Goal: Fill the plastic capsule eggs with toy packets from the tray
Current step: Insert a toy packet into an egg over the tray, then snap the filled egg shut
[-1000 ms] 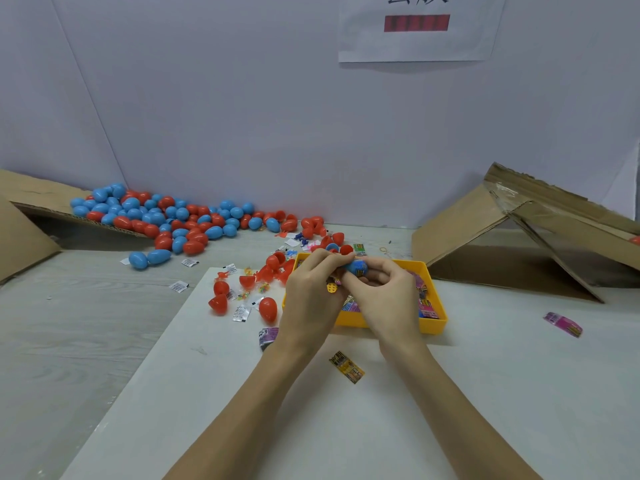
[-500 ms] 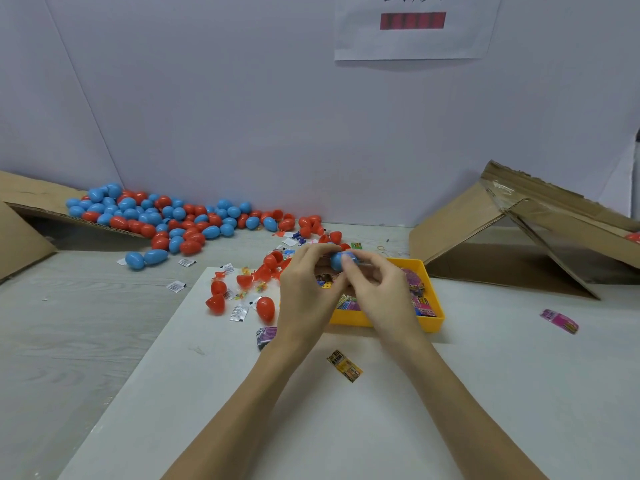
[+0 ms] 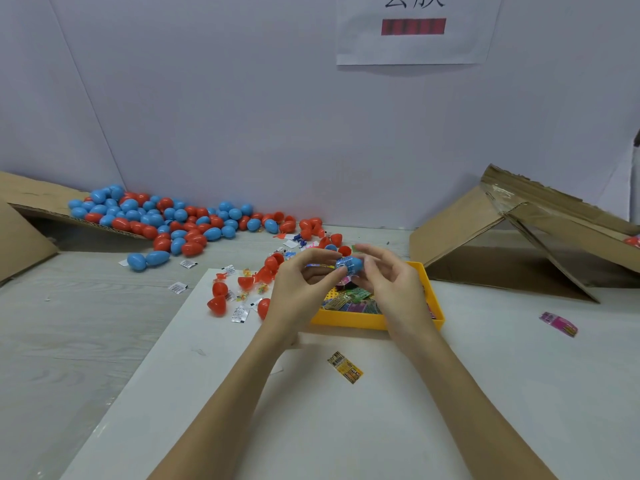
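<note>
A: Entry. Left hand (image 3: 300, 289) and right hand (image 3: 391, 285) meet above the yellow tray (image 3: 367, 320). Blue capsule half (image 3: 350, 265) sits between them, a toy packet (image 3: 320, 266) poking out toward the left hand.

B: Grips?

A: Left thumb and forefinger pinch the packet end. Right hand pinches the capsule from behind with thumb and lower fingers, upper fingers spread.

B: Risks?

A: Judgement: the packet looks unfolded, so it may spring back out or jam the seam. A light pinch could drop the half among loose red halves (image 3: 218, 304) left of the left hand.
</note>
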Motion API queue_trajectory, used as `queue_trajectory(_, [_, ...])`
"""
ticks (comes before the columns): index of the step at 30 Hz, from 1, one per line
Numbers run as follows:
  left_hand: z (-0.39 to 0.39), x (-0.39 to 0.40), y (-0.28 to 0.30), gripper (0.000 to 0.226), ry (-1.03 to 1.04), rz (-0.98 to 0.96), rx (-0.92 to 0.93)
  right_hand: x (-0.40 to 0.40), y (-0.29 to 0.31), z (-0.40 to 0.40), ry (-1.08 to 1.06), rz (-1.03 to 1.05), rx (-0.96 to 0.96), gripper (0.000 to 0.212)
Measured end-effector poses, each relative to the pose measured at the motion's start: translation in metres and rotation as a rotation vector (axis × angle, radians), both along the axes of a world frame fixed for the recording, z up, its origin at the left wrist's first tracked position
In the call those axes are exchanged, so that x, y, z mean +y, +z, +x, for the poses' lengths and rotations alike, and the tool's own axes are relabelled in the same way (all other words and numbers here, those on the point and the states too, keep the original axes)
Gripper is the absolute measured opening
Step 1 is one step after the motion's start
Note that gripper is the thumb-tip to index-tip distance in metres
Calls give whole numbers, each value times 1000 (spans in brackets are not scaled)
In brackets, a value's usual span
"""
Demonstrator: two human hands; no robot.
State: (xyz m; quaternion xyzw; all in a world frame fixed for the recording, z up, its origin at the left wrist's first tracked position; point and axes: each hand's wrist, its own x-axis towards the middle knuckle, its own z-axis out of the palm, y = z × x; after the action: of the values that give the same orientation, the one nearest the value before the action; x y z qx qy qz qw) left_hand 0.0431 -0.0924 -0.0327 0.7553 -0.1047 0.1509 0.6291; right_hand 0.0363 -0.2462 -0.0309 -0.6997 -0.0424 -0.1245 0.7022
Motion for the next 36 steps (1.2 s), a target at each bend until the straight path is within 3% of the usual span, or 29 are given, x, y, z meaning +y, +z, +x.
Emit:
queue_trajectory(8, [-2, -4, -4, 41, -13, 216, -243, -10, -3, 2, 63, -102, 67, 28])
queue_trajectory(12, [3, 2, -15, 33, 108, 576, -291, -13, 1, -1, 63, -84, 110, 27])
queue_trajectory(15, [4, 5, -22, 26, 109, 703, -296, -26, 20, 2, 176, 283, 180, 20])
queue_trajectory(18, [6, 6, -23, 20, 91, 694, -304, -67, 62, 23, 164, 856, 49, 30])
queue_trajectory(20, [7, 6, -23, 16, 89, 704, -294, -92, 86, 35, 102, 1068, -35, 39])
queue_trajectory(23, [8, 5, -25, 14, 83, 717, -280, -99, 82, 42, 86, 909, 68, 36])
queue_trajectory(29, [8, 7, -21, 22, 48, 725, -236, -51, 13, 30, 210, 499, 307, 21])
queue_trajectory(33, [4, 8, -18, 26, -2, 733, -229, -34, -1, 29, 172, 181, 275, 22])
queue_trajectory(36, [16, 13, -14, 30, 28, 759, -173, -32, -3, 29, 143, 62, 258, 22])
